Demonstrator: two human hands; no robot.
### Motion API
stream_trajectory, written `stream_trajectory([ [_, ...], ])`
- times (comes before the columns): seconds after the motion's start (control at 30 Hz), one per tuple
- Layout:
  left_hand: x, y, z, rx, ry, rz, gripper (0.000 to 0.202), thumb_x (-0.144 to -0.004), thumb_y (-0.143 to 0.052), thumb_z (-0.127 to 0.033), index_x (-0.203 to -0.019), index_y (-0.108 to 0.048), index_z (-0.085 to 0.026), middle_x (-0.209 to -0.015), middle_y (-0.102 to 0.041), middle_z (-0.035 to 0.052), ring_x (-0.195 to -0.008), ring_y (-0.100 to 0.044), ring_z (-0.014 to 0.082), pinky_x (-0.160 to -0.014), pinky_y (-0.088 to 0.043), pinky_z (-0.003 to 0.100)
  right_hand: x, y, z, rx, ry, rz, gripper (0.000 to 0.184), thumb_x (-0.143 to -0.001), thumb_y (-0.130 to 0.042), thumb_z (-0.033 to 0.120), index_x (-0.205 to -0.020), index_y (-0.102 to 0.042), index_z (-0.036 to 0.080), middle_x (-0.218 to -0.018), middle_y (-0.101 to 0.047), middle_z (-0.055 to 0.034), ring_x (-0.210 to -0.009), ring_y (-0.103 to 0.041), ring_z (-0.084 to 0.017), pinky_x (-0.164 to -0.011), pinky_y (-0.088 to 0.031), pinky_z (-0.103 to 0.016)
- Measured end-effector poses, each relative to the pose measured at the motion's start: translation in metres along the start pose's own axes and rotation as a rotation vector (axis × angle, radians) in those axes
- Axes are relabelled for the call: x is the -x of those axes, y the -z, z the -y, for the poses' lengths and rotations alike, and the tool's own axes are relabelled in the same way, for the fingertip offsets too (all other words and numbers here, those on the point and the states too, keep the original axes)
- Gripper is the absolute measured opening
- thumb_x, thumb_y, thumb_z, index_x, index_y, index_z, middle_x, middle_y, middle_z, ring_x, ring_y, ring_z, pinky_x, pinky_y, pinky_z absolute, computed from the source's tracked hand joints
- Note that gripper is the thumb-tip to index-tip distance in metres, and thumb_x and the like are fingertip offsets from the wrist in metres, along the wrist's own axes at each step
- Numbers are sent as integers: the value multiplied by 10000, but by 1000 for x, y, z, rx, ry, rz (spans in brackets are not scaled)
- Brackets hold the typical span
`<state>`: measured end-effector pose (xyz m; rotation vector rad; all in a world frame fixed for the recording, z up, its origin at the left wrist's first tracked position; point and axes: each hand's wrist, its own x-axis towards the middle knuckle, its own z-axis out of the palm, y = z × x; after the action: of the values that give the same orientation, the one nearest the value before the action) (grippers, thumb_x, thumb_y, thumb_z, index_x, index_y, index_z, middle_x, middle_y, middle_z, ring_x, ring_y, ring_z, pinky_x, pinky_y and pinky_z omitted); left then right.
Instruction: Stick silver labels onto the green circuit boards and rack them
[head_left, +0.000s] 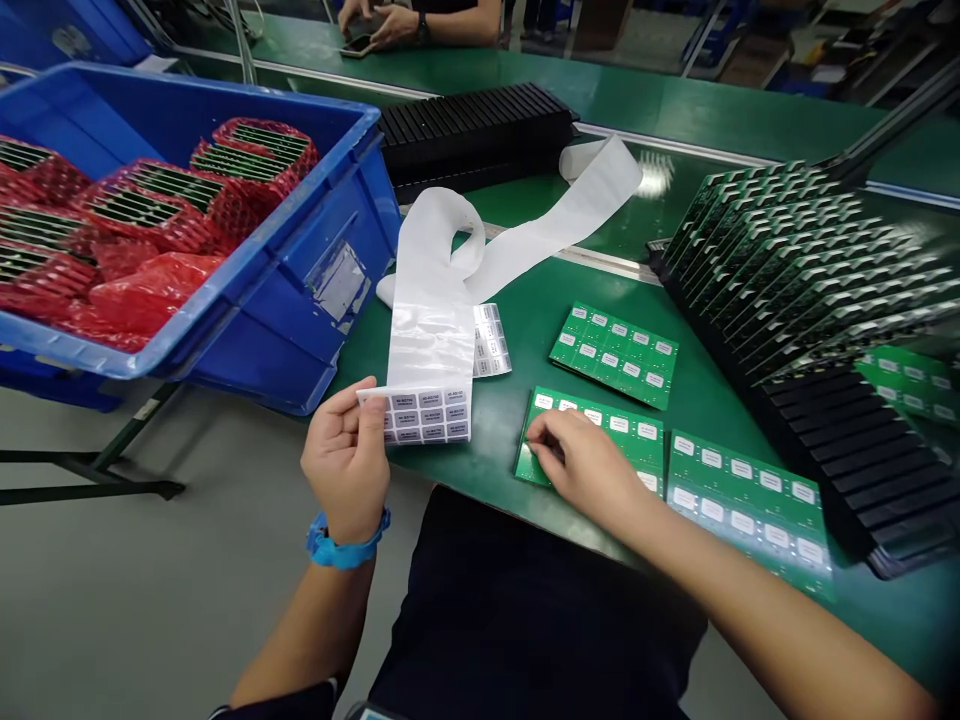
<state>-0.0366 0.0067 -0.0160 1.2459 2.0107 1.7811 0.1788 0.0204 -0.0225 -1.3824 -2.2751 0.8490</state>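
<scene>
Between thumb and fingers, my left hand (349, 450) pinches the edge of a label strip (433, 340), whose end carries rows of small printed grey labels. The strip's white backing loops away behind it across the table. My right hand (577, 455) is over a green circuit board panel (630, 425), thumb and forefinger pressed together at its left side. Whatever is between those fingertips is too small to make out. White labels sit in rows on this panel. Similar labelled panels lie close by, one stack (616, 350) behind it and another panel (750, 510) to its right.
A blue crate (337, 230) at the left holds boards in red mesh wrap (165, 200). A black slotted rack (832, 440) at the right holds many upright boards (810, 270). Another black rack (480, 130) stands behind. Across the bench, another person's hands (394, 22) hold a phone.
</scene>
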Motion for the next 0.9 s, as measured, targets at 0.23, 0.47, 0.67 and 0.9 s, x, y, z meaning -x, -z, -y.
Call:
stream_trajectory([
  [0.23, 1, 0, 2, 31, 8, 1, 232, -810, -603, -287, -987, -654, -147, -711, -685, -3, -667, -652, 113, -613, -529, 200, 20, 37, -19, 177, 98, -178, 120, -820, -556, 287, -866, -476, 209, -1286, -413, -142, -1104, -479, -247, -877, -433, -425],
  [0.47, 1, -3, 3, 124, -8, -34, 327, -787, -632, -271, -1097, -596, -171, -723, -670, -5, -687, -636, 123, -651, -532, 232, 28, 58, -27, 301, 16, 158, 458, -618, -678, 556, -796, -430, 214, -1332, -381, -178, -1326, -214, -368, -993, -299, -588],
  [0.67, 1, -5, 2, 157, 58, -33, 216, -781, -639, -325, -960, -673, -208, -817, -673, 24, -742, -636, 153, -735, -555, 314, 74, 112, -43, 340, -113, 52, 469, -647, -669, 510, -945, -428, 241, -1371, -345, -144, -1289, -314, -335, -922, -422, -475],
  [0.9, 2, -11, 4, 454, 155, 182, 526, -618, -779, -176, -1110, -598, -209, -984, -663, 32, -969, -617, 184, -825, -546, 290, 139, 122, -99, 362, -276, 249, 585, -641, -676, 494, -1121, -433, 267, -1465, -217, -113, -1351, -152, -366, -994, -327, -572],
])
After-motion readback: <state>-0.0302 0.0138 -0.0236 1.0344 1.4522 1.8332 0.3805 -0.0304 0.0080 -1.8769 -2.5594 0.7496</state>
